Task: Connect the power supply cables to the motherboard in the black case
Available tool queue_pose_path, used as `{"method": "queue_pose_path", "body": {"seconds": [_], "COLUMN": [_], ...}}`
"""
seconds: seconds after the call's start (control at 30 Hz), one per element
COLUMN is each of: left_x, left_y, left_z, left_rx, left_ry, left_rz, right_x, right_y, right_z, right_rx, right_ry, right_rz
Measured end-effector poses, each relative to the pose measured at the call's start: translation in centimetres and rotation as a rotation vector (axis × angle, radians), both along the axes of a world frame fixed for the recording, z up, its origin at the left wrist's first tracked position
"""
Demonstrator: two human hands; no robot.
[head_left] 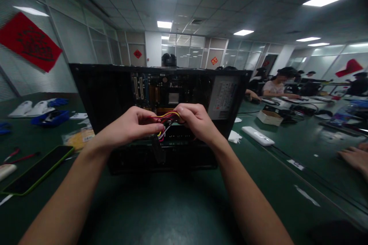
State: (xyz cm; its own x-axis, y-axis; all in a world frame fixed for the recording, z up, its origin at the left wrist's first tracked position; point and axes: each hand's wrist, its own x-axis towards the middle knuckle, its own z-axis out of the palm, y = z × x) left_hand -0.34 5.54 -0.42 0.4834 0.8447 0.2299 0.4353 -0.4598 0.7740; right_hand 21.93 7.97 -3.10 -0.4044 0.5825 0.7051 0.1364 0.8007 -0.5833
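Both my hands are at a bundle of thin red, yellow and dark cables [167,115], in front of an open black computer case [94,95]. My left hand [130,127] pinches the bundle's left end, near a hanging black connector [158,150]. Closed round the other end is my right hand [195,120], a little higher. Behind the hands, inside the case, I see a motherboard [184,84] with a square silver chip and card slots. A labelled power supply [223,92] sits at the case's upper right.
On the left lie a green-edged phone [38,169], a plastic bag with something yellow [77,138] and a blue tray [50,118]. A white power strip [258,136] and a small cardboard box [269,118] are on the right. Co-workers sit farther right, one hand [355,157] near the edge.
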Motion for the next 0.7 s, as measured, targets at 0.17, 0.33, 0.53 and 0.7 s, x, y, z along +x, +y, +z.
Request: {"method": "queue_pose_path", "body": {"seconds": [0.17,0.33,0.53,0.7], "left_x": [1.7,2.4,2.5,2.8], "left_y": [-0.3,-0.3,-1.1,-2.4], "left_z": [-1.0,-1.0,-0.3,-0.3], "left_rx": [-0.212,-0.074,0.176,0.249], "left_ry": [-0.185,-0.151,-0.131,0.006], "left_rz": [-0.075,-0.014,0.002,-0.093], "right_x": [0.4,0.8,1.6,2.2], "right_y": [-1.2,-3.0,-2.9,-2.9], "right_z": [0.9,2.1,2.2,2.6], "right_rx": [0.017,0.102,0.125,0.064], "right_ry": [-0.039,-0.196,-0.002,0.123], "right_rz": [0.035,0.036,-0.159,-0.186]}}
